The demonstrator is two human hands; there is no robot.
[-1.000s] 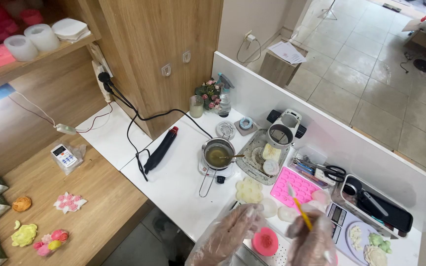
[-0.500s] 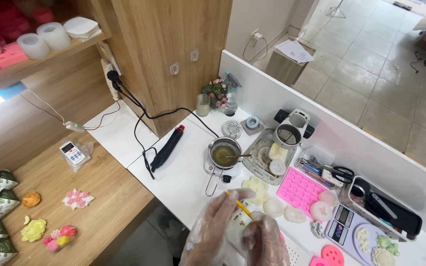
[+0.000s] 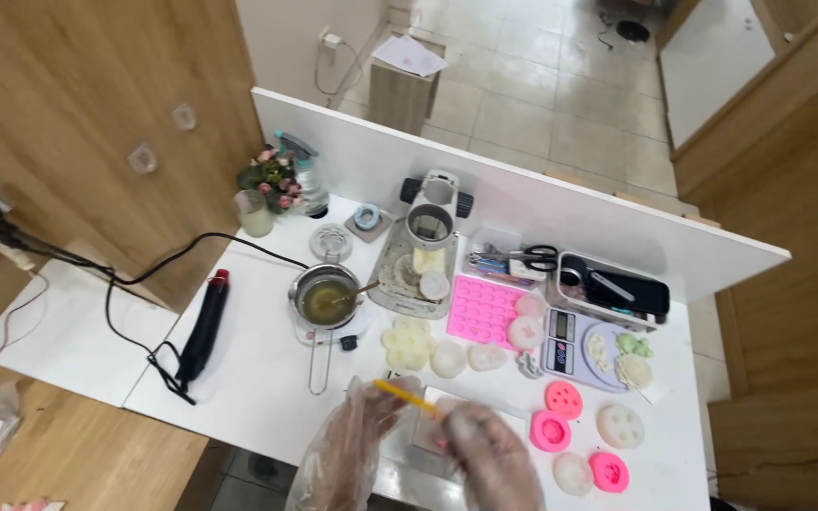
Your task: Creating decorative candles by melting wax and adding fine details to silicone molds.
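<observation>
A small craft workshop — likely for candle or soap casting: at twelve o'clock a white worktable bearing a melting pot, pink silicone moulds, a digital scale — wood panelling around.

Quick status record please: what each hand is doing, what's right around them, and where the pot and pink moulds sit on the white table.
left hand: in a clear plastic glove, holding a thin yellow stick
right hand: gloved, blurred, over a pale flat tray at the near edge; grip unclear
pot: small metal pot of yellowish liquid, mid table, handle pointing toward the person
pink tray mould: right of the pot
round pink moulds: right of the hands
scale: beyond those moulds
black tool: left side, corded
</observation>
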